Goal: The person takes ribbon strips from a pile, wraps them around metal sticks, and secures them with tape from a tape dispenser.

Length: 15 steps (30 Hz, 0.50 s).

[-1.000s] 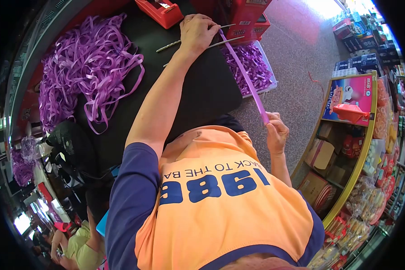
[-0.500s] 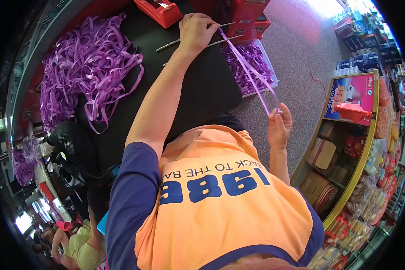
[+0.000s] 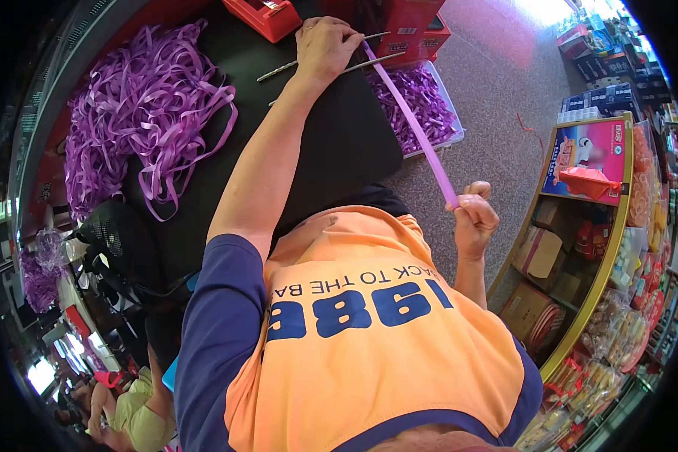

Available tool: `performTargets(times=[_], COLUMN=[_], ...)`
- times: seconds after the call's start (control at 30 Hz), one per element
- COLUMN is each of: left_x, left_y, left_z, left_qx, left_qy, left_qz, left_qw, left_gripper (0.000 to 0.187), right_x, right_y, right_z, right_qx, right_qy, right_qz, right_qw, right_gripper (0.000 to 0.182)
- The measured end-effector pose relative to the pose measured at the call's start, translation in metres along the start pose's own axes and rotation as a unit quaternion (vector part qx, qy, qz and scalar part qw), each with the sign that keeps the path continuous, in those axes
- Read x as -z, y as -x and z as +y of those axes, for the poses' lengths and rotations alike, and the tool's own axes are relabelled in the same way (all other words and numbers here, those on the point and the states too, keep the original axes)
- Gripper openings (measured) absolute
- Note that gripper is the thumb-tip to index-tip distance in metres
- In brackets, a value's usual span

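A purple ribbon (image 3: 416, 129) stretches taut between my two hands, down to the right. My left hand (image 3: 325, 49) is closed at its upper end, fingers bent over a thin metal rod (image 3: 279, 71). A second metal rod (image 3: 377, 62) lies alongside, passing under my wrist. Exactly how the left fingertips grip the ribbon is partly hidden. My right hand (image 3: 474, 224) pinches the ribbon's lower end between thumb and finger, over the floor beside the table. Left of my forearm, a big tangled heap of purple ribbon (image 3: 151, 113) rests on the black table (image 3: 339, 143).
Beside the table edge stands a white bin (image 3: 450, 137) with short purple ribbon pieces. A red tape dispenser-like object (image 3: 267, 19) and red boxes (image 3: 407, 30) are at the far side. To the right is a shelf cabinet (image 3: 580, 248) with packaged goods. Another person (image 3: 139, 410) sits at lower left.
The ribbon's two strands, spread apart as a loop before, now lie together in one flat band. My right hand has shifted slightly down and right; my left hand has barely moved.
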<state>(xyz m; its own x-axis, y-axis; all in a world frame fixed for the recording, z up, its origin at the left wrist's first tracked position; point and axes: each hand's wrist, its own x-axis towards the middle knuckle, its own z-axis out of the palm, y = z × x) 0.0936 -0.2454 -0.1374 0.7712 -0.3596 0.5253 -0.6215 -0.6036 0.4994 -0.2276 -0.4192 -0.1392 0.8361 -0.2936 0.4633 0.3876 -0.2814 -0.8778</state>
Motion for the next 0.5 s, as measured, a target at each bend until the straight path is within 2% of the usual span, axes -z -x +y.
performTargets(times=[0.07, 0.13, 0.17, 0.27, 0.33, 0.5], left_x=[0.002, 0.004, 0.005, 0.005, 0.005, 0.005], left_y=[0.000, 0.000, -0.001, 0.000, 0.000, 0.000], left_z=[0.000, 0.002, 0.002, 0.003, 0.004, 0.005], left_qx=[0.006, 0.011, 0.013, 0.016, 0.014, 0.020], left_qy=[-0.016, -0.032, -0.029, -0.027, -0.027, -0.023], left_qz=[-0.019, -0.038, -0.039, -0.039, -0.037, -0.036], left_qw=[1.000, 0.999, 0.999, 0.999, 0.999, 0.999], left_gripper=[0.020, 0.022, 0.022, 0.022, 0.022, 0.023], right_x=[-0.003, -0.007, -0.006, -0.005, -0.006, -0.005], right_y=[-0.008, -0.019, -0.028, -0.064, -0.092, -0.126], right_z=[-0.005, -0.008, -0.009, -0.013, -0.014, -0.016], right_qx=[0.020, 0.039, 0.039, 0.098, 0.170, 0.154], right_qy=[-0.006, -0.098, -0.098, -0.147, -0.189, -0.292], right_qz=[0.006, 0.039, 0.040, 0.039, 0.030, 0.049], right_qw=[1.000, 0.994, 0.994, 0.984, 0.967, 0.943], right_gripper=[0.011, 0.010, 0.010, 0.011, 0.011, 0.016])
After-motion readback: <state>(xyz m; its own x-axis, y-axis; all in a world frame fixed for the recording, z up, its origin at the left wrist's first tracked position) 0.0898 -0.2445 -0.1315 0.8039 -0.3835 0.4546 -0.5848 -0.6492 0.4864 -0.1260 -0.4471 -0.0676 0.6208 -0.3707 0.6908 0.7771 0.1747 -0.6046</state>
